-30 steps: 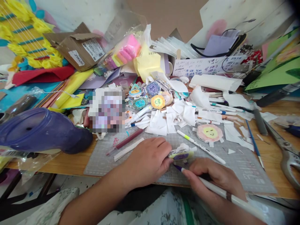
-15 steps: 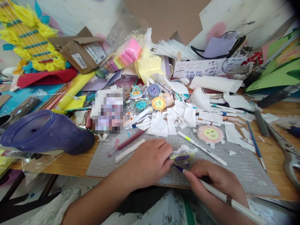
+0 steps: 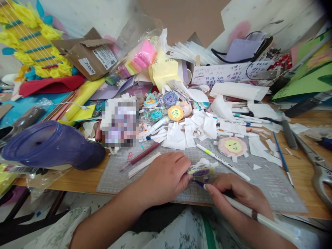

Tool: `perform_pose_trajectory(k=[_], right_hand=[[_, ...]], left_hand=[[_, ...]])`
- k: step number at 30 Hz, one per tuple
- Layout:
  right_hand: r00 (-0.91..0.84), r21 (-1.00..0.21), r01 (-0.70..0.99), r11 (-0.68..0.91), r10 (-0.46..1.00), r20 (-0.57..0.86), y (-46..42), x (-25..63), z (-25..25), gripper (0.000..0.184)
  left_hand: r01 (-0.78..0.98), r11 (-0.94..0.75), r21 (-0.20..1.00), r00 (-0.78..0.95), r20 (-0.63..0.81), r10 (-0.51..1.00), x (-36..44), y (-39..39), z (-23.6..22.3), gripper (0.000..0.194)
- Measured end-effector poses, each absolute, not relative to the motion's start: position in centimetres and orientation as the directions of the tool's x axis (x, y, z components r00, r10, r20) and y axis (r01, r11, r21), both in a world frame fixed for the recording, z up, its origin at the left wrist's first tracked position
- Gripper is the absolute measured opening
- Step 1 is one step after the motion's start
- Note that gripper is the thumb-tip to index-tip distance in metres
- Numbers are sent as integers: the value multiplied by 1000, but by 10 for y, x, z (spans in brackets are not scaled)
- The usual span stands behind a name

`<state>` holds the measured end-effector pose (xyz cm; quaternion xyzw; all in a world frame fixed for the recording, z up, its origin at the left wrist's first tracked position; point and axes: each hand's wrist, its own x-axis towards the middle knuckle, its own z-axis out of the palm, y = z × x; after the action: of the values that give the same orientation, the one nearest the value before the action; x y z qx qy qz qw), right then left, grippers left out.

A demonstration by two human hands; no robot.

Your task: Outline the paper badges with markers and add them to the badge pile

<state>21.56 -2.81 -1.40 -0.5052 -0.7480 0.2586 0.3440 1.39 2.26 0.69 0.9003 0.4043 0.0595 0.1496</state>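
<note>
"One grey cutting mat [image 3: 264,173], reference for every place below. One blue-purple vessel [image 3: 33,141], left of the mat."

"Hands?"

"Two. Left hand [image 3: 168,173], over the mat's near half: curled, thumb and fingers pinching the left end of a paper piece [image 3: 203,169]. Right hand [image 3: 241,193], at the mat's near right: closed round a purple-tipped pen [image 3: 241,207], its barrel reaching beyond the near edge."

"Smaller stock?"

"One white marker with a green band [image 3: 223,162], lying slantwise on the mat. One pink-and-yellow disc [image 3: 232,147] with a drawn face, flat by the mat's far edge. The paper piece itself, purple and yellow on the side shown: tilted, over the near middle of the mat."

"Changes since the earlier frames?"

"Slight; smallest entry, the purple tip [image 3: 200,184]. It has edged rightward over the mat, away from the left thumb, just below the piece. Contact: cannot tell. Both grips unchanged."

"Meaning?"

"By my judgement, a fine adjustment of the pen within the same step; the piece is kept steady for it."
</note>
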Motion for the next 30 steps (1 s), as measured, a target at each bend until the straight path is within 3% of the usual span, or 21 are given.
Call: perform_pose_trajectory(k=[16,30], right_hand=[[-183,-735,607,301,953,239,-29,213,-13,26],[-286,-719,589,369,927,242,-27,216,-14,25]], left_hand=[[707,-633,315,667,0,745,14,22,8,13],[708,-628,324,666,-9,746,14,22,9,13]])
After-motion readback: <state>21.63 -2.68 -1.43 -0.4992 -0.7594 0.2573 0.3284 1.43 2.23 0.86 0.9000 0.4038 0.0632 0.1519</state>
